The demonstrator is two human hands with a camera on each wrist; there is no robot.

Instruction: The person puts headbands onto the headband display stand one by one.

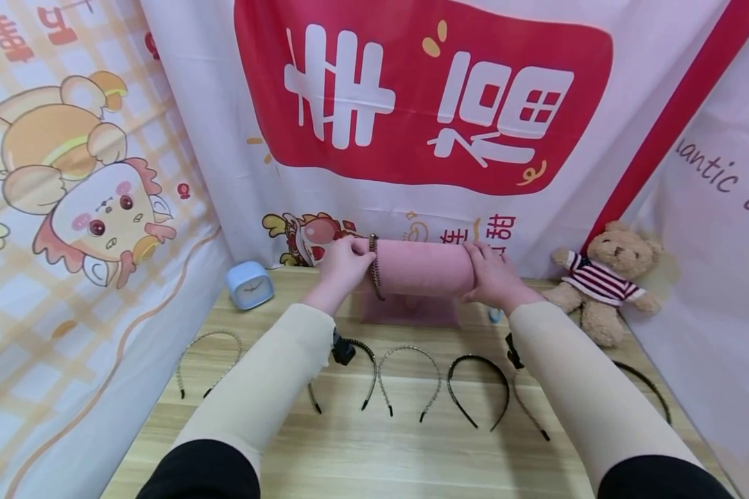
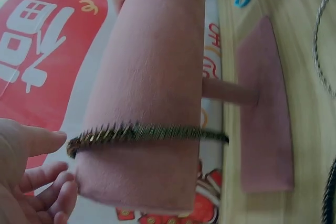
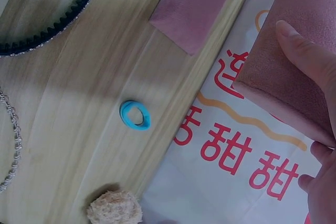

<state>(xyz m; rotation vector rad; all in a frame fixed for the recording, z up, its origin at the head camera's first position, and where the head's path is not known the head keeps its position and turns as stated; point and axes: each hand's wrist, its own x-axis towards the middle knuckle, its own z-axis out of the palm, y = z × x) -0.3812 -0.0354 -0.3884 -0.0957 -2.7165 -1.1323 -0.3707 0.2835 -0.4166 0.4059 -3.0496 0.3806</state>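
A pink velvety headband display stand (image 1: 424, 267) lies crosswise before me, a thick roll on a short post and flat base (image 2: 265, 114). One dark, beaded headband (image 2: 142, 134) sits over the roll near its left end. At that headband's top edge is my left hand (image 1: 346, 263), its fingertips right beside the beads with thumb and fingers apart in the left wrist view. My right hand (image 1: 496, 277) grips the roll's right end, thumb (image 3: 302, 51) on one face and fingers partly hidden round the other side.
Several headbands lie along the wooden table, among them a black one (image 1: 479, 360) and a pale beaded one (image 1: 410, 348). A blue clock (image 1: 250, 285) stands at the left, a teddy bear (image 1: 614, 281) at the right. A blue hair tie (image 3: 135, 115) lies near the base. Printed cloth hangs behind.
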